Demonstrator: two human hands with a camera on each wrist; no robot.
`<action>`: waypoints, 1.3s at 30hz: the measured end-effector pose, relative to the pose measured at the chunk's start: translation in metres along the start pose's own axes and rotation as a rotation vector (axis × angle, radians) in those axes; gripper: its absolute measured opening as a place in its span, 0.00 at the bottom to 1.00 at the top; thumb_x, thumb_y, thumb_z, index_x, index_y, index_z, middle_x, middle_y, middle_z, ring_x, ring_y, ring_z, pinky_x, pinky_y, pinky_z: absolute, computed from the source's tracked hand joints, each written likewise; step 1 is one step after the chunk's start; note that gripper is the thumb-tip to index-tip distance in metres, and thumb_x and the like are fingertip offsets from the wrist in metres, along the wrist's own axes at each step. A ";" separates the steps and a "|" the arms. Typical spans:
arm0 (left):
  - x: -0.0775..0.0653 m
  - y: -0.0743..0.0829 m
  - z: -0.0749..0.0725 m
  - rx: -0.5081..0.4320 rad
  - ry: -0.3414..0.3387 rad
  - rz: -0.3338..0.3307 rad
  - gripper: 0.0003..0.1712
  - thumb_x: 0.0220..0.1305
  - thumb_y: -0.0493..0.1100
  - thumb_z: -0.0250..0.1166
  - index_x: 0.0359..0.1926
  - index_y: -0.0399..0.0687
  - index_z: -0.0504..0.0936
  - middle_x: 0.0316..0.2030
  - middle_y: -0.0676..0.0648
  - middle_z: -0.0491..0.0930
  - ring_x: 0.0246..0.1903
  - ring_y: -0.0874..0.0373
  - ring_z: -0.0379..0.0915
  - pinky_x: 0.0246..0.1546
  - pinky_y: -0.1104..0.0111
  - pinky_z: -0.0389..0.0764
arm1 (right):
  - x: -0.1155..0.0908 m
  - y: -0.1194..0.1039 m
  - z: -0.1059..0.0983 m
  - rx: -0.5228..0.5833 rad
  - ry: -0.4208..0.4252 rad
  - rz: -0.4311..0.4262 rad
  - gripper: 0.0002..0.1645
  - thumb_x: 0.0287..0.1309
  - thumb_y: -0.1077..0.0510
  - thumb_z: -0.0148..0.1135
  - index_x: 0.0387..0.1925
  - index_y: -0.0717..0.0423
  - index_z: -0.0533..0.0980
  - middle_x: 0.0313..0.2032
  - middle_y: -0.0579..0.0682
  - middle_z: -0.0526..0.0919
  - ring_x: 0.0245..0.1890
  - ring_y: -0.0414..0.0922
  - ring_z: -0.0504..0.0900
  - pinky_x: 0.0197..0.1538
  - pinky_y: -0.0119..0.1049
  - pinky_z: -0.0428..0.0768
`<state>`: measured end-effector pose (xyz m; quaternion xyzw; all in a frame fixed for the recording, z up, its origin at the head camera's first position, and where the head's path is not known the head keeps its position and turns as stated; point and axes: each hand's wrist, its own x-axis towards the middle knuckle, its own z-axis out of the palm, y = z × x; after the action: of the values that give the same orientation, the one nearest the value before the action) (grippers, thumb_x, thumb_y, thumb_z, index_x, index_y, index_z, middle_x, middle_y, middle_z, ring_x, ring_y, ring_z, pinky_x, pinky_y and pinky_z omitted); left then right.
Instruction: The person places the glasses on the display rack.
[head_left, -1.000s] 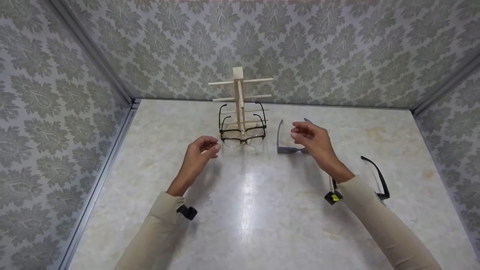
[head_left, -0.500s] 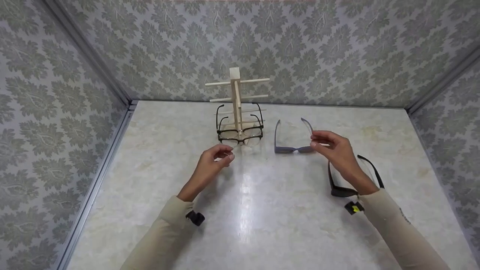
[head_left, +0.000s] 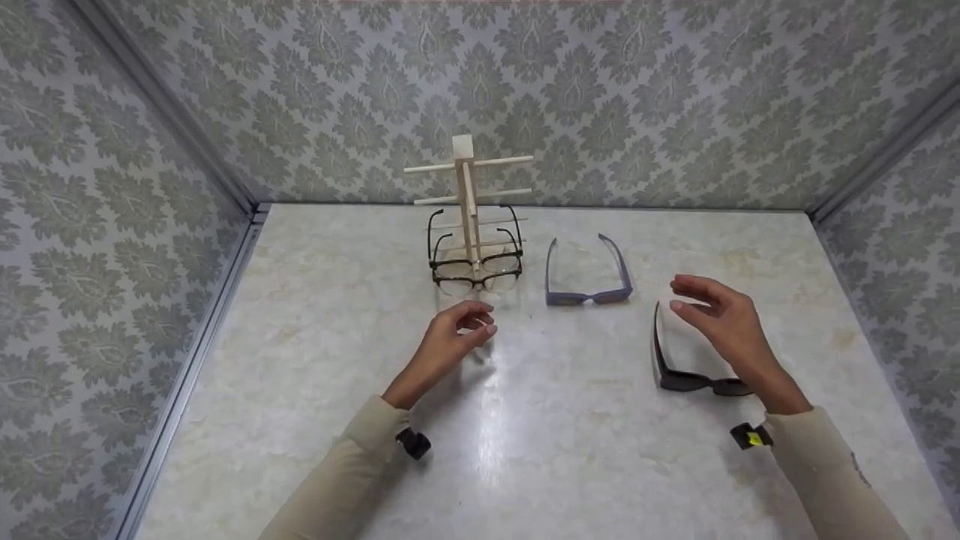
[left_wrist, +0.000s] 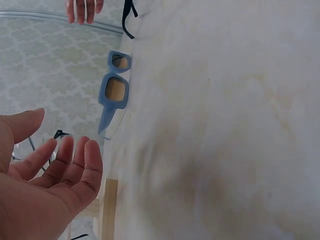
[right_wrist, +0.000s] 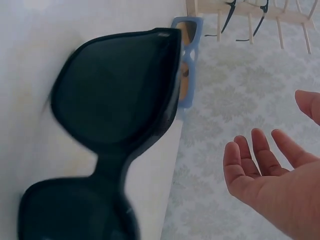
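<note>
We look down on a pale table (head_left: 300,360), its top marbled with faint tan patches and glossy enough to carry a bright streak (head_left: 491,446) of light near the middle. Behind its far edge rises the back wall (head_left: 600,97), grey and covered in a repeating leafy pattern; the left wall (head_left: 60,225) and right wall (head_left: 907,225) carry the same pattern. Grey metal trim (head_left: 187,375) runs along the table's left edge.

Close to the back wall stands a wooden rack (head_left: 465,195), an upright post crossed by thin pegs (head_left: 504,160). Two pairs of dark-rimmed glasses (head_left: 454,262) sit low on it, one above the other, arms pointing back. To the right of the rack, blue sunglasses (head_left: 570,298) rest on the table, arms unfolded. Nearer to us and farther right lie black sunglasses (head_left: 679,381), also on the table.

We see the left hand (head_left: 451,341) over the table just in front of the rack, fingers loosely bent, holding nothing. The right hand (head_left: 726,326) hangs above the black sunglasses, hiding part of them from the head view; its fingers curve gently, the thumb apart, and it too is empty. Beige sleeves (head_left: 832,465) cover both arms.
</note>
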<state>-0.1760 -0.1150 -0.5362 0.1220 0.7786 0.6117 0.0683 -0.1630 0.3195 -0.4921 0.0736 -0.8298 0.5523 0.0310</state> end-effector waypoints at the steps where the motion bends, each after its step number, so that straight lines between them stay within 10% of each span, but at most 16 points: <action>1: 0.001 0.000 0.002 -0.002 -0.005 0.002 0.20 0.76 0.36 0.71 0.63 0.28 0.83 0.50 0.38 0.87 0.50 0.46 0.85 0.47 0.67 0.87 | -0.002 0.002 -0.002 -0.008 0.002 0.002 0.31 0.78 0.52 0.70 0.74 0.60 0.77 0.69 0.62 0.80 0.66 0.40 0.81 0.62 0.23 0.80; 21: 0.017 -0.005 0.056 -0.117 -0.122 -0.001 0.25 0.77 0.36 0.70 0.67 0.26 0.80 0.57 0.27 0.84 0.54 0.41 0.86 0.48 0.40 0.89 | -0.048 0.046 -0.052 -0.076 0.202 0.101 0.32 0.76 0.56 0.71 0.75 0.62 0.76 0.66 0.44 0.82 0.62 0.29 0.79 0.60 0.18 0.78; 39: 0.030 0.001 0.108 -0.197 -0.155 -0.010 0.26 0.76 0.37 0.71 0.69 0.28 0.80 0.59 0.30 0.85 0.54 0.49 0.87 0.48 0.49 0.91 | -0.079 0.080 -0.065 -0.079 0.224 0.273 0.39 0.77 0.51 0.71 0.81 0.60 0.70 0.65 0.36 0.80 0.62 0.28 0.77 0.56 0.15 0.77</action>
<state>-0.1767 -0.0058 -0.5599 0.1577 0.7079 0.6736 0.1427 -0.0991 0.4165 -0.5501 -0.1032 -0.8444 0.5232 0.0507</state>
